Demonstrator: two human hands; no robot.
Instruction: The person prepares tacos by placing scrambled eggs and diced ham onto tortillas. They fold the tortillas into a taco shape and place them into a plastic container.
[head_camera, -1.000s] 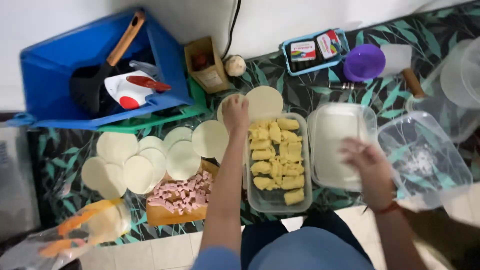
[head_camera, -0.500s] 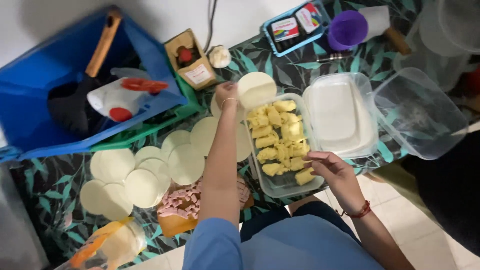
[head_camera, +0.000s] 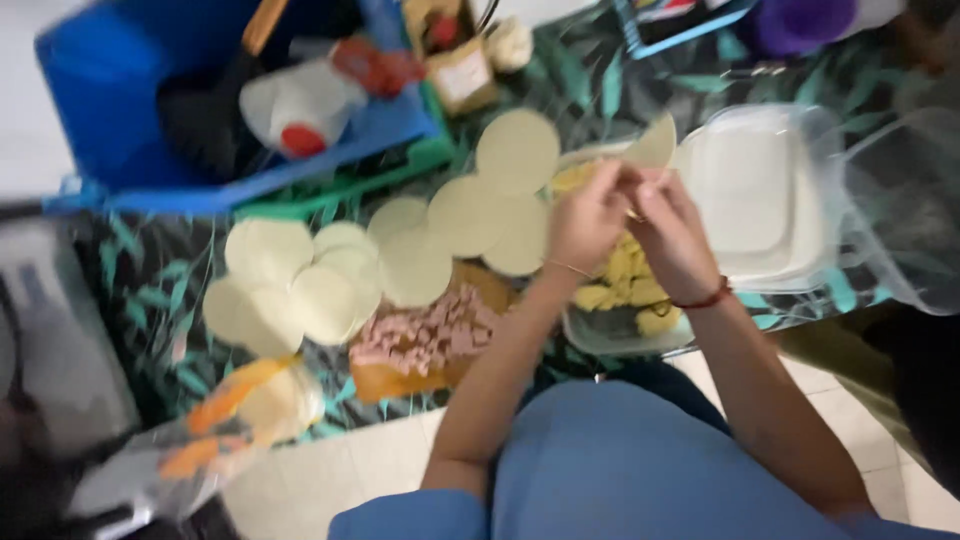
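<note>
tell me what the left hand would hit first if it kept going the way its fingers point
Most likely the pale round dough wrapper that both hands pinch: the left hand points up and right straight at it. Beyond lies the clear plastic container lid, though depth is unclear.

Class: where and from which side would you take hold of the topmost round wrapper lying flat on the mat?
Probably pinch the wrapper at its far rim, coming from above. It is thin and flat, and its near edge overlaps other wrappers, while the far rim lies clear.
</note>
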